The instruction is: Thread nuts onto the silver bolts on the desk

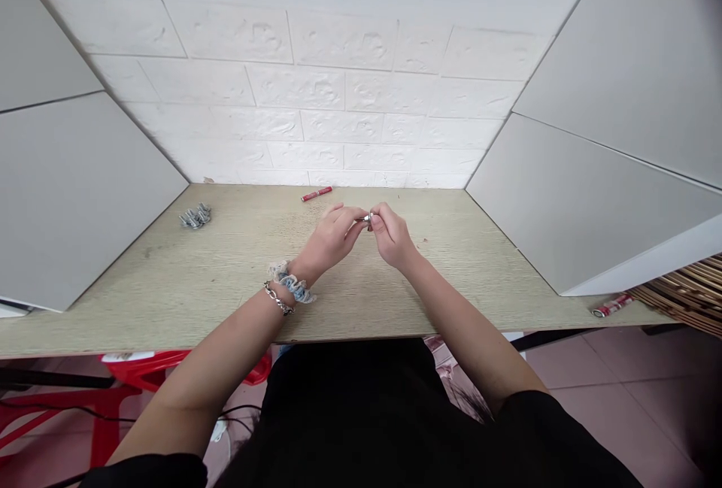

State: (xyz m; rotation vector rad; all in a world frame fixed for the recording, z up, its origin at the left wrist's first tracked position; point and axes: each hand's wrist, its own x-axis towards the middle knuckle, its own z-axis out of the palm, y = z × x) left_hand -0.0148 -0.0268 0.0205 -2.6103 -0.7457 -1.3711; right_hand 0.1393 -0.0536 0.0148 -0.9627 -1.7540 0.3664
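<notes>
Two hands pinching now, left and right, fingertips closed on one bolt between them; bolts at ten o'clock.

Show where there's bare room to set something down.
Bare tabletop: between the hardware pile and left forearm; between right forearm and right grey panel; between both forearms. Crowded: where left hand and right hand hold a small metal piece, near the red tube; and the right front corner, with another tube and wickerwork.
</notes>
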